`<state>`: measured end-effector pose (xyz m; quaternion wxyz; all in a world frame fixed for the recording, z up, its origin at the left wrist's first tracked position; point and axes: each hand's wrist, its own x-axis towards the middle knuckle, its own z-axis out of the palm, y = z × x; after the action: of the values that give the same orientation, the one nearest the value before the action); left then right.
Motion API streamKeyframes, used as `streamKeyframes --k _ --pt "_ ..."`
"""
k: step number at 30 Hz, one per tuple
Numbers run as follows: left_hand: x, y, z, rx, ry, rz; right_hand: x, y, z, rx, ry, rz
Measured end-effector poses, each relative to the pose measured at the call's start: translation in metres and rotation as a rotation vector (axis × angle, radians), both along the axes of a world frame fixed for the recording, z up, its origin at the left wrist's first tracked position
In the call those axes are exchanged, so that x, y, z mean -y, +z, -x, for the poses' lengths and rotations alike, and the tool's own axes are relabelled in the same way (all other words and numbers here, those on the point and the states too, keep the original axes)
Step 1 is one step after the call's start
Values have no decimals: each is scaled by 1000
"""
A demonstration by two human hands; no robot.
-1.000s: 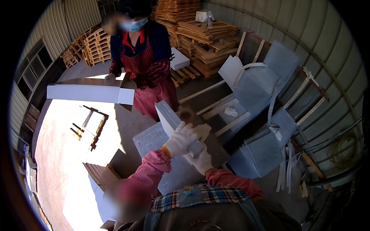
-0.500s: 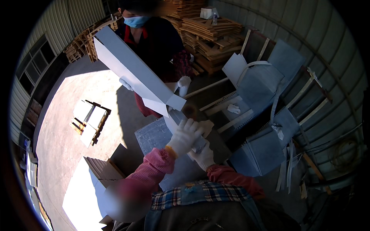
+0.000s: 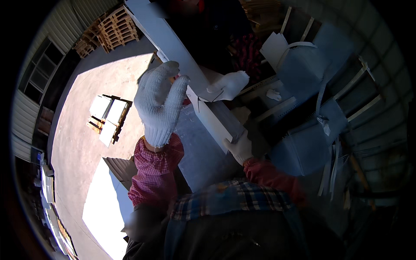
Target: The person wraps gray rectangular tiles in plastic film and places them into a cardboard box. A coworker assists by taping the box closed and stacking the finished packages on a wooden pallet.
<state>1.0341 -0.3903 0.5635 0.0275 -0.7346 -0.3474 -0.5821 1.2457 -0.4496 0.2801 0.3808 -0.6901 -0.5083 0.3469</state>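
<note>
A long, narrow white cardboard box slants from the top of the view toward the middle. Its near end meets a shorter narrow box that points toward me. My right hand, in a white knit glove, grips the near end of this shorter box, thumb on its edge. My left hand, gloved alike, is raised left of the join with its fingers apart and nothing in it. A co-worker's gloved hand rests on the long box's near end. Whether one box sits inside the other, I cannot tell.
Under the boxes lies a grey flat surface. Grey cardboard sheets and hanging white straps stand on the right. Wooden pallets are stacked far left; a loaded pallet sits on the sunlit floor. The co-worker stands opposite.
My left hand has let go of the shorter box and risen up and left. The co-worker's hand has come onto the long box's end. The view has shifted, too.
</note>
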Motion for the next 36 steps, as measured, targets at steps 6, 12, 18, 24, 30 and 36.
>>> streamKeyframes --k 6,12,18,24,30,36 --pt "-38 11 11 48 220 -125 2 9 -1 -4 -13 21" --pt "-68 22 22 17 375 -199 2 14 4 27 9 71" --pt "-100 35 18 85 276 -340 4 16 10 -16 12 -12" --pt "-105 47 -11 48 81 -127 -4 -25 2 169 74 -458" --pt "-110 51 4 -144 -173 175 5 1 6 121 260 -292" --pt "-129 61 25 -445 -107 58 13 -76 -12 -125 325 -148"
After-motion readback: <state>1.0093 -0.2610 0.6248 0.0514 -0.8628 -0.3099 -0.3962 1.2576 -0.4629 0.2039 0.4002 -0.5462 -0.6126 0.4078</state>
